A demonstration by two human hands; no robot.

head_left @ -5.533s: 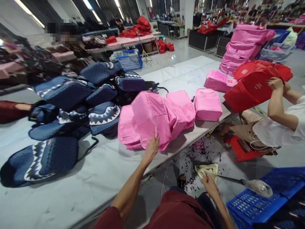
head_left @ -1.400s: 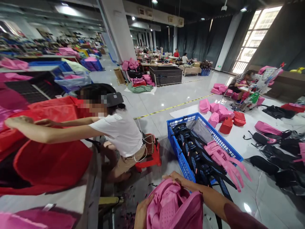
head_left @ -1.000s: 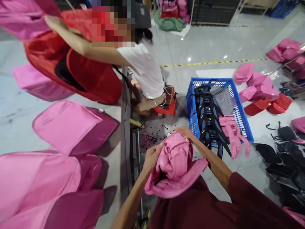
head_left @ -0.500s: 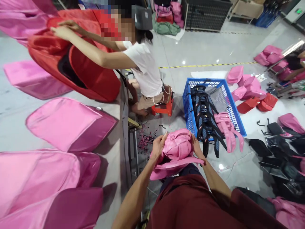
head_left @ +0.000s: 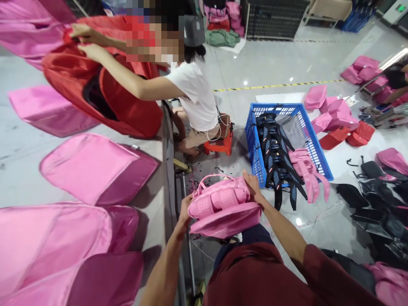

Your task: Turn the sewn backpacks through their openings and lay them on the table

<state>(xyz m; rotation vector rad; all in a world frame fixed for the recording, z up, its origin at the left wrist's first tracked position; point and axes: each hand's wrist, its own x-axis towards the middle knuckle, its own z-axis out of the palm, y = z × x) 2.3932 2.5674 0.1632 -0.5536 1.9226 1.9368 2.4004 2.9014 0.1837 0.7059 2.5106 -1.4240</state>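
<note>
A pink backpack panel (head_left: 225, 199) with padded straps and a thin cord-like loop is stretched between my hands, in front of my waist. My left hand (head_left: 186, 208) is closed around its left end, fingers partly hidden behind the cloth. At the opposite end, my right hand (head_left: 252, 185) grips the upper right corner. A broad pink flap hangs below the straps towards me. Just past my right hand stands a blue plastic crate (head_left: 255, 159), with black strapped panels (head_left: 276, 159) and another pink strapped panel (head_left: 306, 170) draped over its near rim.
To my left, a table (head_left: 156, 231) bears several pink bag shells (head_left: 95, 165). A co-worker in a white shirt (head_left: 199, 95) sits by it, handling a red bag (head_left: 134, 106). Black pieces (head_left: 379, 204) and pink bags (head_left: 338, 112) lie on the floor at right.
The pink panel has gone from bunched up to spread wider, its straps now facing up. My left hand has moved left and down; my right hand slightly left. The co-worker's hands shifted on the red bag.
</note>
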